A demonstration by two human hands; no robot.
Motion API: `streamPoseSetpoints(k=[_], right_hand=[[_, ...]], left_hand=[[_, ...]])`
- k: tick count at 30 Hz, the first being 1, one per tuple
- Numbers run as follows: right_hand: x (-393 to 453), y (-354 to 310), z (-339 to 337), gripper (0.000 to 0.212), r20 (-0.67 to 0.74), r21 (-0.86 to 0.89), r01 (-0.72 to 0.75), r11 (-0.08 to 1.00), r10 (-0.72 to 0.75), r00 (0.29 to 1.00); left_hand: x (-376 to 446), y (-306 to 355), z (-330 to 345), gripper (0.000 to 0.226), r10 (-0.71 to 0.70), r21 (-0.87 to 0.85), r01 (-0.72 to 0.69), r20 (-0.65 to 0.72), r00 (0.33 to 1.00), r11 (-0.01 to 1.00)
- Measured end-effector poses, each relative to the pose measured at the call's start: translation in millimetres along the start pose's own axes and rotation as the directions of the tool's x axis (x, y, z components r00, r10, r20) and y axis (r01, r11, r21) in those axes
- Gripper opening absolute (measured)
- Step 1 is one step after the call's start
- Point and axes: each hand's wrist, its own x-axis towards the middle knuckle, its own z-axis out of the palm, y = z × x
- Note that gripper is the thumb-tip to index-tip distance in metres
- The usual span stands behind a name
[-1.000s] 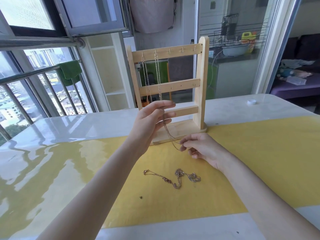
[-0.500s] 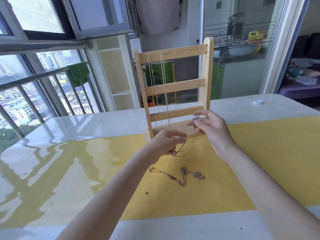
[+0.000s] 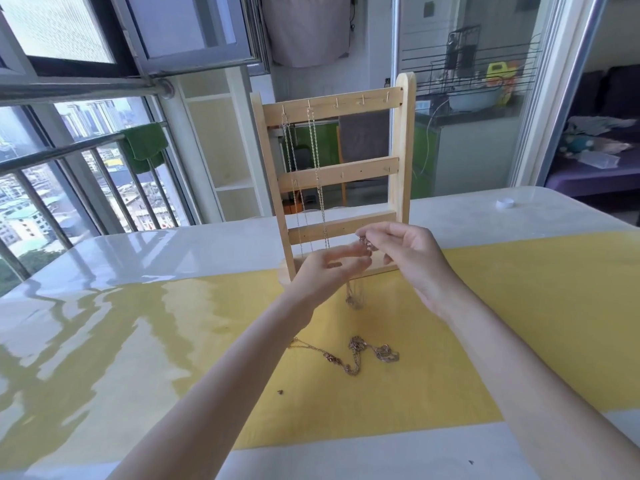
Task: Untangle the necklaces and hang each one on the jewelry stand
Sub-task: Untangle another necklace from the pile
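A wooden jewelry stand (image 3: 400,150) with three crossbars stands at the far side of the yellow mat. Two thin chains (image 3: 313,161) hang from hooks on the left of its top bar. In front of the stand's base my right hand (image 3: 408,258) pinches the top of a gold necklace (image 3: 353,296), whose loop dangles down to just above the mat. My left hand (image 3: 329,271) holds the same chain just below, fingers lightly curled around it. A tangled gold necklace (image 3: 356,355) lies on the mat nearer to me.
The yellow mat (image 3: 519,306) covers the middle of a glossy white table (image 3: 104,258). A small white cap (image 3: 505,203) lies at the far right. A tiny dark speck (image 3: 280,392) sits on the mat. Window railing runs along the left, a glass door stands behind.
My left hand dropped from the stand's lower bar to the chain. My right hand lifted the necklace off the mat up in front of the stand's base, and both hands came together.
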Motion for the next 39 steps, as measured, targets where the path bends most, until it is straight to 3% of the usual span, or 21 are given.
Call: streamPoseSetpoints(k=[3,7,12,18,27,39], right_hand=[[1,-4,-1,0.021,-0.026,-0.057,0.063,0.996,-0.064,0.998],[0,-12,-1,0.023,0.027,0.036,0.050,0.998,-0.051,0.998],[0,-13,-3,0.026,0.007,0.052,0.039,0.998,-0.039,0.999],[0,-13,-3,0.026,0.014,0.103,0.029,0.994,-0.030,0.999],[1,-21,-3,0.027,0.034,0.161,0.058,0.985,-0.065,0.997],[1,-19,-3,0.025,-0.070,0.193,0.118,0.974,-0.106,0.992]], left_hand=[[3,0,0,0.030,0.037,-0.026,-0.037,-0.003,0.999,0.999],[-1,4,4,0.018,0.081,-0.203,-0.063,0.086,0.993,0.977],[-2,6,0,0.019,0.097,-0.319,-0.071,0.066,0.993,0.945],[-7,15,-5,0.017,0.056,-0.291,-0.039,0.048,0.997,0.956],[-8,26,-7,0.014,0.076,-0.476,-0.050,0.035,0.996,0.878],[-9,27,-7,0.007,0.068,-0.355,-0.076,-0.035,0.997,0.932]])
